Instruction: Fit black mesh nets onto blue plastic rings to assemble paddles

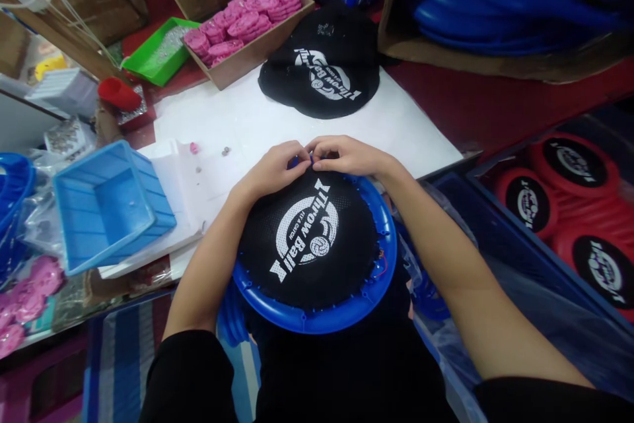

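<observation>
While the blue ring (317, 321) with its black mesh disc (310, 238) lies at the near edge of the white worktop (257, 119), against the person's lap, everything else can be placed from it. Far to its left, at the worktop's near left corner, lie loose pink round pieces (24, 297), and just right of them a light blue plastic basket (111, 202) is tipped on its side with its opening facing up and right. Beyond that, up and left of the ring, a green tray (156, 50) sits beside a cardboard box of stacked pink pieces (245, 17).

The left hand (275, 169) rests on the far rim of the ring, its fingers curled tight together and pinching the edge of the mesh where it meets the rim. The right hand (347, 156) touches it, thumb and fingertips likewise pressed together on the same spot of mesh edge. The white print on the disc reads "Throw Ball".

Straight beyond the ring lies a pile of loose black mesh discs (321, 73) with the same print. Up and right of the ring, a cardboard box holds blue rings (495, 0); level with the ring on the right, a bin holds finished red rings (569, 198) fitted with black discs.
</observation>
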{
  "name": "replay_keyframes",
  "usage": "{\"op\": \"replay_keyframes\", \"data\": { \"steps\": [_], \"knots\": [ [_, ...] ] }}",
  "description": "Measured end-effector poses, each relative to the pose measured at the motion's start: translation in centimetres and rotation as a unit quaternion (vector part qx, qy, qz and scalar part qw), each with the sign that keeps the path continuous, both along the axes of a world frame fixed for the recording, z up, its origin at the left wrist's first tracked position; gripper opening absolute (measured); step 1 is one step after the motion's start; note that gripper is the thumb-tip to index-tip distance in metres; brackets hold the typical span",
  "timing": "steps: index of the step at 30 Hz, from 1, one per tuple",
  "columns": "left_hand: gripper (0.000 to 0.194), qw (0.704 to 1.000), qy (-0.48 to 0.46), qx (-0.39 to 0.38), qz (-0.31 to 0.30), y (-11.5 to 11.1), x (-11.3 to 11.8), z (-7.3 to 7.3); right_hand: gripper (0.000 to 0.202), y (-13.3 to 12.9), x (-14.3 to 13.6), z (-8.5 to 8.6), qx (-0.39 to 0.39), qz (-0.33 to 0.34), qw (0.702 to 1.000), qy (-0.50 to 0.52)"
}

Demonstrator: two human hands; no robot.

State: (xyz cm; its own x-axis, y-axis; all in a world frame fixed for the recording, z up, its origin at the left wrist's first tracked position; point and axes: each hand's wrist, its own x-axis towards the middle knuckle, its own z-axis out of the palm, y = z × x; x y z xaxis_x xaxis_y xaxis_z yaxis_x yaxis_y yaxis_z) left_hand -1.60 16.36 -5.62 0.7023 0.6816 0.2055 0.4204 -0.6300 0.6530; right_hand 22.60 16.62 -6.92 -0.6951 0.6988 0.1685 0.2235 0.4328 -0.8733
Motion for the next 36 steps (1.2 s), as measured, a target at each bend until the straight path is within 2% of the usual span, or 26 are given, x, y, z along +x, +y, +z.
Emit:
{"op": "replay_keyframes", "data": {
  "steps": [5,13,17,25,36],
  "knots": [
    [0.012,1.000,-0.005,0.010,-0.005,0.2,-0.1,-0.3,0.029,-0.2,0.1,0.2,-0.002,0.005,1.000,0.002],
    [0.011,1.000,0.028,-0.005,0.006,0.5,0.1,-0.1,0.026,-0.4,0.0,0.0,-0.012,-0.039,0.999,0.005],
    [0.010,0.999,0.045,0.005,0.029,0.3,0.5,-0.1,0.021,-0.4,-0.1,-0.2,0.008,-0.057,0.998,-0.013],
    [0.006,0.997,0.047,-0.012,0.062,0.3,1.2,0.1,0.017,-0.2,0.0,-0.3,-0.006,-0.051,0.999,-0.007],
    [0.010,0.998,0.035,-0.031,0.043,0.6,0.9,0.2,0.013,-0.3,-0.1,-0.4,-0.027,-0.062,0.998,0.015]
  ]
}}
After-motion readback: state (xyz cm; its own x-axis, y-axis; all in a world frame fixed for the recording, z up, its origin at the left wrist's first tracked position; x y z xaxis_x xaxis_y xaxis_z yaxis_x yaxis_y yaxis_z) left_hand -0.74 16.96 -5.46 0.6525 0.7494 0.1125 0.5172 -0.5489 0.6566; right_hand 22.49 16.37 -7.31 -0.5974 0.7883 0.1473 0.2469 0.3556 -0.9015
